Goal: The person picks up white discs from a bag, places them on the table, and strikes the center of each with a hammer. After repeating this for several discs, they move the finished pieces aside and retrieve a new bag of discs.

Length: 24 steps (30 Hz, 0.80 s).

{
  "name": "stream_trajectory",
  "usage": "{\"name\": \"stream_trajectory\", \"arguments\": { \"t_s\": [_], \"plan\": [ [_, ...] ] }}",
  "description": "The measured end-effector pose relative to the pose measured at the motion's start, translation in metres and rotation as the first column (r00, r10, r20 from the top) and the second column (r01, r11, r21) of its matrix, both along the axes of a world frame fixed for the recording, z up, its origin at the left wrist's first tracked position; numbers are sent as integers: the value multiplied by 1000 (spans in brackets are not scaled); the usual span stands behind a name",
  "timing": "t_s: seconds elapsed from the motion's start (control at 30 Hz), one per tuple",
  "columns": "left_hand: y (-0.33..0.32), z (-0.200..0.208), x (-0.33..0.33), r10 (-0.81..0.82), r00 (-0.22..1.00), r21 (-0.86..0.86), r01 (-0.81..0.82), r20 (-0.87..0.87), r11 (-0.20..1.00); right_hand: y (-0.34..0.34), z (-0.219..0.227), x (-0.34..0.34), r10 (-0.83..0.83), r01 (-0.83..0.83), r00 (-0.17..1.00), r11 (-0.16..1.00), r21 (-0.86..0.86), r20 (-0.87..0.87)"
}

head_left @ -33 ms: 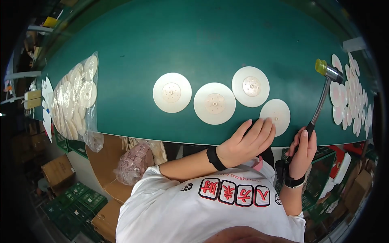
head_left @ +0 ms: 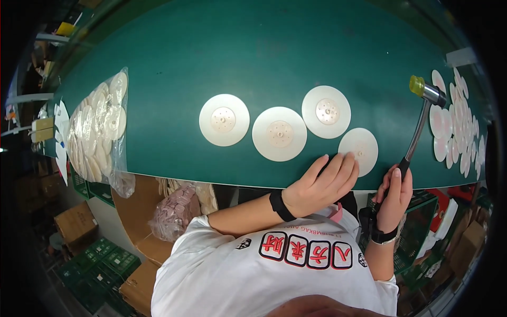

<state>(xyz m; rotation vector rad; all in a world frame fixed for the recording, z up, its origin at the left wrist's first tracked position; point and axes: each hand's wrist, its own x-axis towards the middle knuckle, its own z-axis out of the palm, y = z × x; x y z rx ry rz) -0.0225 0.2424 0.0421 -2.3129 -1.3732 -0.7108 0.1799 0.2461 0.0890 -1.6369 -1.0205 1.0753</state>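
Note:
My right hand [head_left: 395, 191] is wrapped round the black handle of a mallet [head_left: 418, 130], which has a steel head and a yellow striking face. The head is raised at the far end, near the right-hand discs. My left hand [head_left: 321, 186] rests with fingers stretched over the near left edge of a round white disc [head_left: 364, 149], the thumb apart from it on the table side. Three more white discs lie to the left: one [head_left: 334, 129] just beyond, one [head_left: 269, 150] in the middle, one [head_left: 224, 137] farthest left. Each of these three has a small round plate at its centre.
A clear plastic bag [head_left: 100, 132] full of pale discs lies on the left of the green table [head_left: 237, 47]. Several loose discs [head_left: 462, 119] are heaped at the right end. Below the near edge are a cardboard box [head_left: 137, 211], a bag of pinkish pieces [head_left: 177, 211] and green crates [head_left: 97, 264].

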Motion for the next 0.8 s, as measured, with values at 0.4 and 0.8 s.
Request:
{"name": "stream_trajectory", "arguments": {
  "t_s": [0.4,0.8],
  "plan": [
    [-35,21,32,-93,995,-65,94,23,993,-38,14,42,29,-29,999,1000,4,37],
    [-84,19,70,-70,998,-83,69,-3,994,-156,28,105,112,-184,874,977,110,472]
  ]
}}
